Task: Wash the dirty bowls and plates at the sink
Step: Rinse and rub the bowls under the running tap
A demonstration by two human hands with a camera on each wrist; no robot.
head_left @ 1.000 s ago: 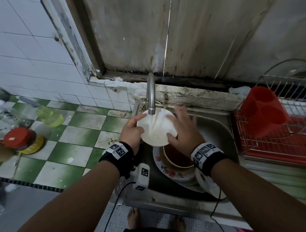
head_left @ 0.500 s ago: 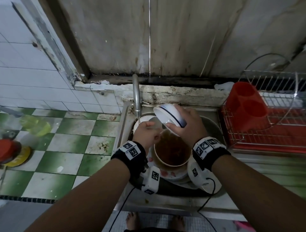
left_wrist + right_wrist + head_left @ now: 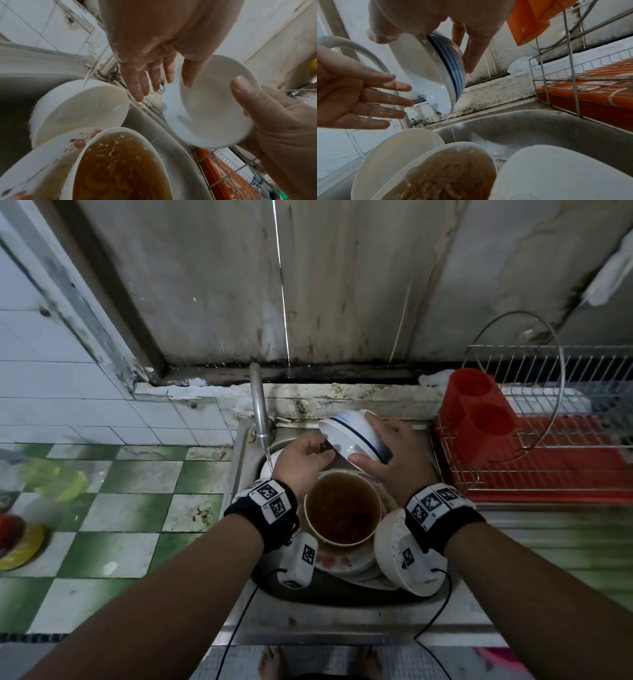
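Note:
My right hand (image 3: 368,440) grips a white bowl with blue stripes (image 3: 342,433) over the sink, tilted on its side. Its thumb lies on the rim (image 3: 247,94), and water trickles from the bowl (image 3: 433,75) into a bowl of brown liquid (image 3: 342,508) below. My left hand (image 3: 318,451) hovers beside the held bowl with wet fingers (image 3: 142,86) straight, holding nothing. The brown bowl stands on a floral plate (image 3: 346,565). One white bowl (image 3: 269,465) sits under the tap (image 3: 258,402). A speckled white bowl (image 3: 390,542) leans at the sink's right.
A thin stream runs from the tap. To the right of the sink (image 3: 342,597) stands a wire drying rack (image 3: 534,467) on a red tray, with a red cutlery holder (image 3: 479,409). A green-and-white tiled counter (image 3: 137,508) lies left, with a yellow bottle (image 3: 58,481).
The striped bowl left the tap stream, moving right and tipping over. My left hand released it and opened; my right hand alone holds it now.

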